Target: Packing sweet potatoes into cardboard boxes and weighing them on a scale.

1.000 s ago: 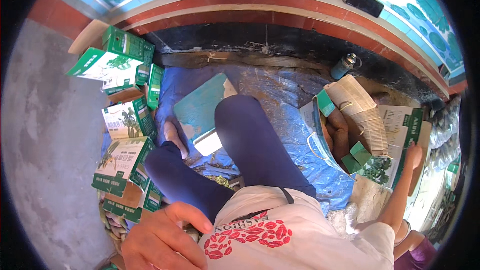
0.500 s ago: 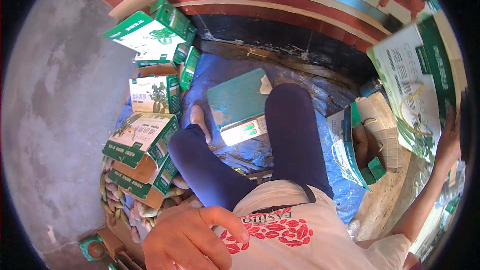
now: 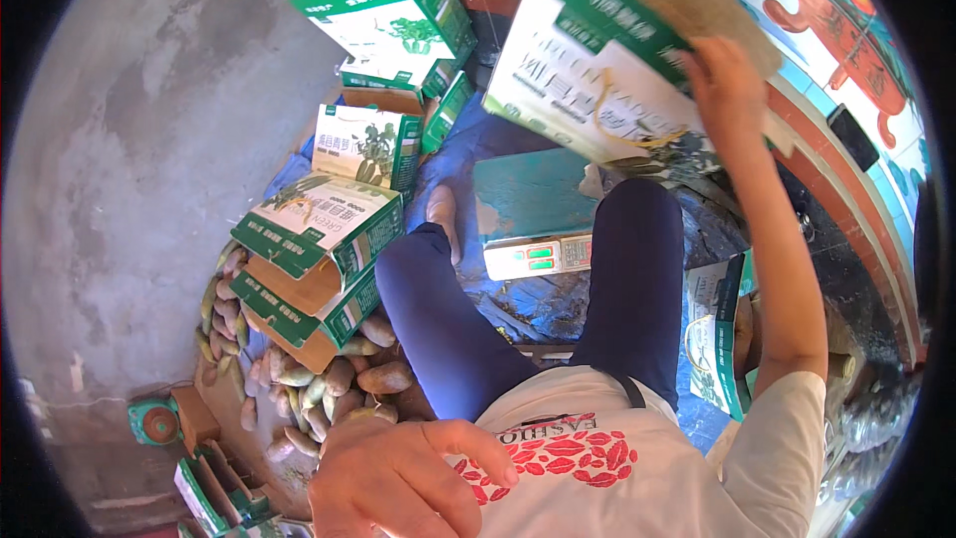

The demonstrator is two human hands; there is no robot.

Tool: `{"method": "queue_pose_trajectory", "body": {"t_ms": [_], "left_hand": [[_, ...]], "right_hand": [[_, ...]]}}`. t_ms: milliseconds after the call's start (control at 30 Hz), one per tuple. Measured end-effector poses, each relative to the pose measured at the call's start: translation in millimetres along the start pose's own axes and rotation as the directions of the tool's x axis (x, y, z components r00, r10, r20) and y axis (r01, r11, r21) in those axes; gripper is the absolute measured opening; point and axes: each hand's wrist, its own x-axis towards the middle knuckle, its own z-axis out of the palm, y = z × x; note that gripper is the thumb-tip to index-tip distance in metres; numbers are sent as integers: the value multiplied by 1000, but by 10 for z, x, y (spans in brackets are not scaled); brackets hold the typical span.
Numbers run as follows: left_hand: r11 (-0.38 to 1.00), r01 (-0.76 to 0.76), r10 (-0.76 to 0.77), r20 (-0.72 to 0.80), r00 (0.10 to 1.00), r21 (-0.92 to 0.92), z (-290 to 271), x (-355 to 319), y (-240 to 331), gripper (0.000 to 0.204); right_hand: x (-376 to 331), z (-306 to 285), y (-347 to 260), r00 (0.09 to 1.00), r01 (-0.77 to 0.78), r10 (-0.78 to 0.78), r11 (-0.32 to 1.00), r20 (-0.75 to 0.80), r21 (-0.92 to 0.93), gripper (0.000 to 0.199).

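Note:
My right hand (image 3: 725, 95) grips the upper edge of a green-and-white cardboard carton (image 3: 588, 80) with a yellow cord handle. Its flap is up, and the carton is held tilted above the far side of a scale (image 3: 528, 194). That scale has a worn teal platform and a white panel with green-lit displays, and stands between my legs on a blue sheet. At the bottom of the view, in front of my shirt, my left hand (image 3: 398, 483) has one finger stretched out and the others loosely bent, with nothing visible in them. Its lower part is cut off by the frame.
Several similar cartons (image 3: 324, 214) stand in a row on the left. Beside them lies a heap of green and brownish root vegetables (image 3: 329, 399). Another carton (image 3: 712, 339) stands by my right leg, partly behind my arm. A dark phone-like object (image 3: 853, 136) rests on the ledge.
My right hand has swung the carton from the far right leftward, to above the scale. The whole view has also shifted. My left hand keeps nearly the same pose.

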Motion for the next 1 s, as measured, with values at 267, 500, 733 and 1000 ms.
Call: {"method": "queue_pose_trajectory", "body": {"t_ms": [267, 500, 733, 1000], "left_hand": [[993, 95, -87, -107, 990, 70, 75, 32, 73, 17], [996, 75, -68, -170, 983, 38, 3, 50, 46, 12], [997, 75, -77, -112, 991, -20, -20, 10, 24, 8], [993, 116, -115, -114, 987, 2, 3, 45, -2, 21]], "right_hand": [[-689, 1109, -550, 944, 255, -289, 946, 162, 202, 5], [-1077, 1077, -947, 820, 326, -449, 877, 356, 354, 7], [-1095, 1045, -860, 821, 329, -435, 890, 370, 316, 9], [-1137, 1060, -863, 854, 239, -329, 936, 402, 259, 9]]}}
